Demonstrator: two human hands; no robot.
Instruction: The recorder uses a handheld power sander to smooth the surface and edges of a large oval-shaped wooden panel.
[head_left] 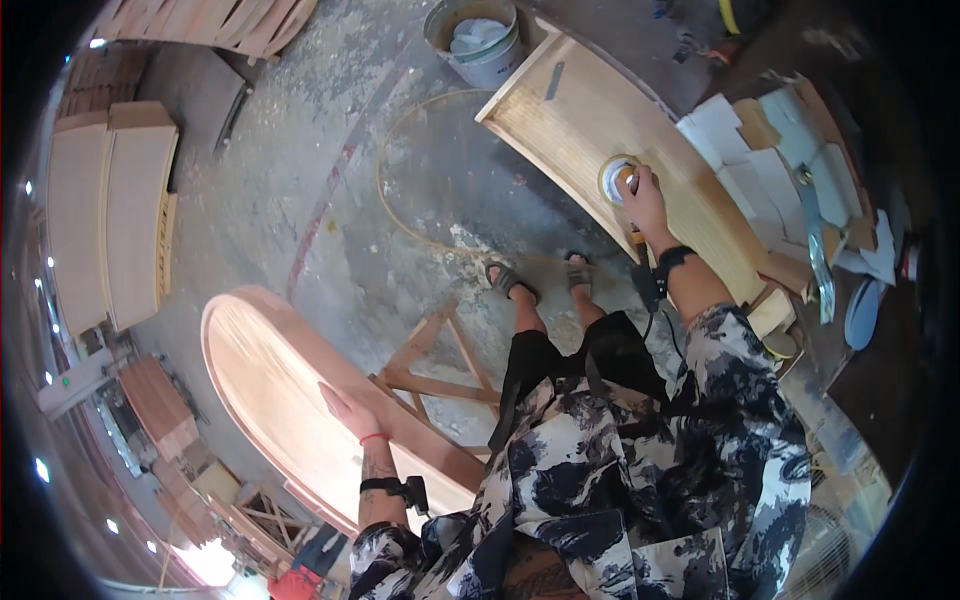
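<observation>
A long wooden piece with a rounded end and a raised rim (250,345) leans at my left. Against its near rim lies my left hand (348,412), fingers stretched out over the wood and holding nothing. My right hand (646,205) is closed around a round-pad power sander (613,183) with a yellowish edge. That sander sits on a pale wooden worktop or panel (590,120) at the right, its pad down on the surface. From its rear a dark connector and cord (650,290) hang along my right forearm. The underside of the pad is hidden.
A bucket (490,65) stands by the panel's far end. A thin hose (380,165) loops over the floor. Beneath the rounded piece is a wooden trestle (440,380). Cardboard sheets (760,170) are heaped at the right. Wooden panels (110,210) stand far left; someone in red (295,583) is behind.
</observation>
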